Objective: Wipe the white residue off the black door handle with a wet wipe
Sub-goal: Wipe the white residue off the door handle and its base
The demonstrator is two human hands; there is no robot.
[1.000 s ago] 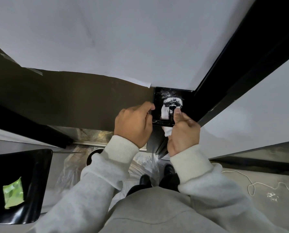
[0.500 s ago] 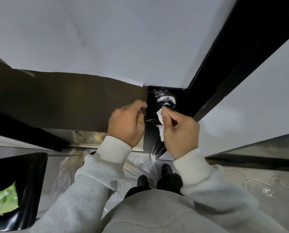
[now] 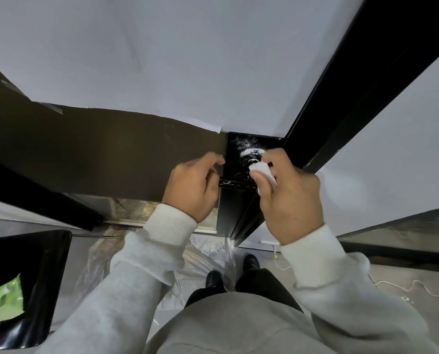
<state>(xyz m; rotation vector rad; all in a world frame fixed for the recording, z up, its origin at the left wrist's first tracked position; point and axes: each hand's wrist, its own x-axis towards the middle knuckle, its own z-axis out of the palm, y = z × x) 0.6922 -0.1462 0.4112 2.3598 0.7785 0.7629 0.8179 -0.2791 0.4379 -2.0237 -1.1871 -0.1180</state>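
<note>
A: Looking at the big things first: a dark door (image 3: 98, 154) with white paper (image 3: 162, 60) taped over its upper part, and a black frame (image 3: 354, 103) running diagonally on the right.

B: And the handle?

A: The door handle (image 3: 235, 183) sits on a black plate (image 3: 235, 154) at the door's edge, between the 2 hands. White residue (image 3: 250, 152) rings the round base at the top, with flecks above it.

B: What are the hands doing?

A: The left hand (image 3: 191, 185) is curled loosely by the handle's left end; I cannot tell whether it grips it. The right hand (image 3: 290, 192) has its fingers pinched closed on a wet wipe (image 3: 262, 172), pressed just under the residue ring.

B: So which step?

A: Wiping, I'd judge, and not finished. The next move calls for working the wipe around that ring, then over the flecks.

B: Anything else?

A: A green packet (image 3: 6, 300) on a black tray (image 3: 47, 277), lower left.
</note>
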